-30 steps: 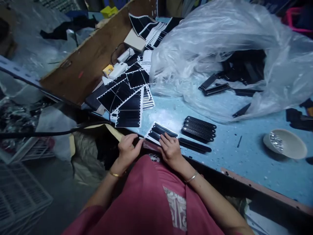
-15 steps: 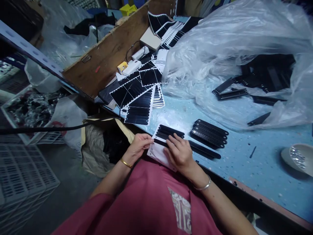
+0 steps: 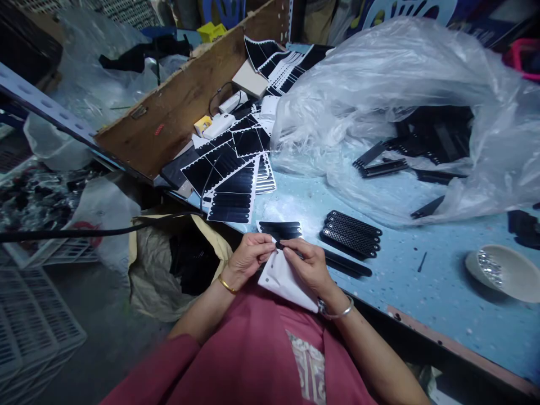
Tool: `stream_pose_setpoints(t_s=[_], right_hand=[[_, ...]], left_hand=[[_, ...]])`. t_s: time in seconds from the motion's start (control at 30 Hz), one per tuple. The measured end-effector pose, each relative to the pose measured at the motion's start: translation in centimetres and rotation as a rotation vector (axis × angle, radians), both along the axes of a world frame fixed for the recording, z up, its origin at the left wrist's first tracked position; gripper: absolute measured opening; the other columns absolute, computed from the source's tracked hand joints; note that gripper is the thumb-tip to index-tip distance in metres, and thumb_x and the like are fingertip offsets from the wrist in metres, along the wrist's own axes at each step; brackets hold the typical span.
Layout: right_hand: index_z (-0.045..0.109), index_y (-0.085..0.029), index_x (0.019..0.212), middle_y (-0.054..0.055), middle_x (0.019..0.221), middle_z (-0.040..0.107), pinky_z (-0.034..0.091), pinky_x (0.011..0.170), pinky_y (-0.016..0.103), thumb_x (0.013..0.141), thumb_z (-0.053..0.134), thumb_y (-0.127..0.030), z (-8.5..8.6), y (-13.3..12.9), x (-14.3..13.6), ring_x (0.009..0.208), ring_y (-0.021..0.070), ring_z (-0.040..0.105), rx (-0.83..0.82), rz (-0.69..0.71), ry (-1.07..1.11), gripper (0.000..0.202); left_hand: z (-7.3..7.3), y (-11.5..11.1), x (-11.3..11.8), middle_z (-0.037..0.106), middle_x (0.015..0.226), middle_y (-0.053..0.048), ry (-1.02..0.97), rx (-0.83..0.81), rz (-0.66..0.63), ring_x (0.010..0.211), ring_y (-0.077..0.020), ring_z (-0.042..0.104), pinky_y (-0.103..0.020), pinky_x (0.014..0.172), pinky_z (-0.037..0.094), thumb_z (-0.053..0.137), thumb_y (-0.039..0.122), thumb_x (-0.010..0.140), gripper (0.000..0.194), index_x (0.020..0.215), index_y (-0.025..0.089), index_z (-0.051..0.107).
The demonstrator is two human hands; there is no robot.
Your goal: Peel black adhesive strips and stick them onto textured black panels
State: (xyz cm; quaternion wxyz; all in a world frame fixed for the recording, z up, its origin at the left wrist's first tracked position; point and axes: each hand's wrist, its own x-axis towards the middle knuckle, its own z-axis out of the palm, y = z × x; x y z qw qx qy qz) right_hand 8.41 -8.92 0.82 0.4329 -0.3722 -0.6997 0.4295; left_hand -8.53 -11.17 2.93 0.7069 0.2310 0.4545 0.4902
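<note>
A white backing sheet (image 3: 283, 281) with black strips (image 3: 280, 229) on its upper part lies at the table's near edge. Over it, my left hand (image 3: 253, 253) pinches a small black strip (image 3: 278, 244) at its left end. My right hand (image 3: 307, 261) has its fingertips closed on the right end of that piece, close to the left fingertips. Just right of my right hand lies a long black strip (image 3: 348, 263). Behind that rests a stack of black perforated strips (image 3: 351, 233).
Black sticker sheets (image 3: 232, 191) are heaped at the back left, beside a wooden board (image 3: 169, 95). A big clear plastic bag (image 3: 358, 84) holds black parts. A bowl (image 3: 512, 275) with shiny bits stands right. An open paper sack (image 3: 147, 270) is below left.
My right hand has moved left and closed its fingertips near my left hand. The black strip has come up off the sheet between them. The view has shifted slightly.
</note>
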Motion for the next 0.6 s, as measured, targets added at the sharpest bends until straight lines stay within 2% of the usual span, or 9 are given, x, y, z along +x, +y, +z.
stream_pose_setpoints(t_s=[0.07,0.13,0.23,0.3,0.43,0.5,0.6], right_hand=[[0.075,-0.023,0.093,0.006,0.088,0.076,0.058,0.070,0.032,0.092,0.056,-0.028,0.4,0.2,0.0,0.077,0.0194,0.072,-0.046,0.004,0.028,0.019],[0.075,-0.023,0.095,0.006,0.091,0.076,0.058,0.071,0.032,0.093,0.054,-0.027,0.6,0.3,0.2,0.079,0.0196,0.072,-0.076,0.021,0.035,0.022],[0.073,-0.024,0.104,0.006,0.099,0.076,0.059,0.078,0.034,0.089,0.059,-0.027,0.5,0.3,0.4,0.087,0.0215,0.073,-0.065,0.019,0.023,0.021],[0.073,-0.024,0.107,0.007,0.101,0.076,0.060,0.080,0.037,0.086,0.063,-0.025,0.0,0.3,0.3,0.089,0.0227,0.072,0.006,-0.038,-0.007,0.023],[0.072,-0.023,0.105,0.010,0.099,0.076,0.059,0.081,0.039,0.087,0.059,-0.018,-1.2,0.0,-0.4,0.090,0.0232,0.072,0.191,-0.138,-0.058,0.023],[0.072,-0.022,0.105,0.011,0.099,0.075,0.059,0.082,0.039,0.087,0.059,-0.017,-1.7,-0.1,-0.8,0.092,0.0232,0.072,0.218,-0.137,-0.055,0.023],[0.072,-0.021,0.106,0.011,0.101,0.075,0.059,0.081,0.038,0.085,0.064,-0.020,-1.8,-0.1,-0.8,0.091,0.0225,0.072,0.164,-0.116,-0.032,0.023]], left_hand=[[0.2,0.2,0.3,0.037,0.041,0.008,-0.007,-0.017,-0.016,0.039,-0.0014,0.027,-0.019,0.042,0.016,0.085,0.029,0.057,0.029,0.058,0.011,0.062],[0.4,0.4,0.6,0.040,0.042,0.007,-0.030,-0.045,0.023,0.040,-0.0019,0.030,-0.018,0.042,0.020,0.085,0.027,0.056,0.028,0.058,0.012,0.062],[0.8,0.7,0.8,0.055,0.053,0.003,-0.070,-0.088,0.160,0.049,-0.0062,0.048,-0.019,0.051,0.036,0.087,0.024,0.050,0.028,0.063,0.013,0.064],[1.1,0.6,0.8,0.063,0.062,0.000,-0.054,-0.089,0.171,0.056,-0.0097,0.055,-0.021,0.058,0.043,0.088,0.026,0.049,0.032,0.069,0.013,0.068],[1.2,0.1,0.8,0.065,0.067,-0.002,0.127,-0.042,0.013,0.058,-0.0110,0.055,-0.021,0.055,0.040,0.087,0.027,0.054,0.032,0.075,0.010,0.070],[1.0,0.0,0.7,0.064,0.065,-0.002,0.196,-0.044,0.014,0.056,-0.0100,0.053,-0.020,0.053,0.038,0.086,0.030,0.056,0.031,0.073,0.009,0.070],[0.6,0.1,0.8,0.061,0.060,0.000,0.222,-0.050,0.060,0.053,-0.0087,0.049,-0.020,0.051,0.036,0.085,0.033,0.055,0.032,0.069,0.009,0.069]])
